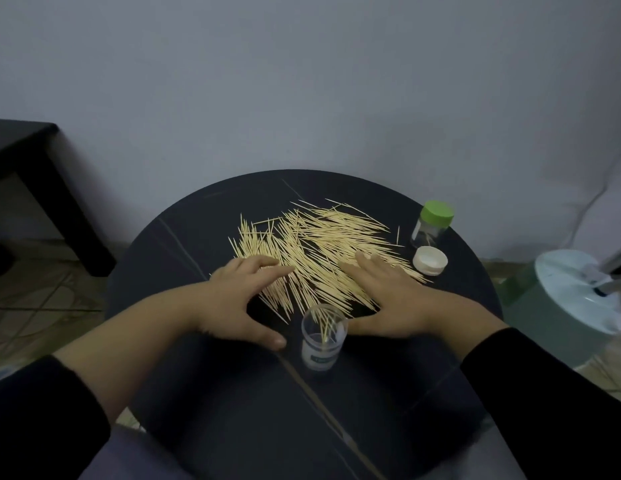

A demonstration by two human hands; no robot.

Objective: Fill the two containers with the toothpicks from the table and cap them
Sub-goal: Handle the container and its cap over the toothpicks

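Toothpicks point(316, 244): one loose pile, too many to count, spread over the middle and far half of the round dark table point(233, 410). A few more stand inside container 1.

Containers: 2.
- container 1 point(323, 344): clear, uncapped, upright, near the table centre at the pile's near edge, between the two hands.
- container 2 point(430, 226): clear, upright, at the far right edge, with the green cap point(438, 211) on it. Contents hard to tell.

Caps: 2. One is that green one; the white cap point(429, 260) lies on the table just beside container 2, on its near side.

Hands: 2.
- left hand point(243, 299): flat on the pile's left side, fingers straight, thumb spread wide toward container 1, gripping nothing.
- right hand point(388, 296): flat on the pile's right side, fingers straight and close together, gripping nothing.

Off the table: 1 black side table point(32, 157) at left, 1 pale round appliance point(572, 306) at right.
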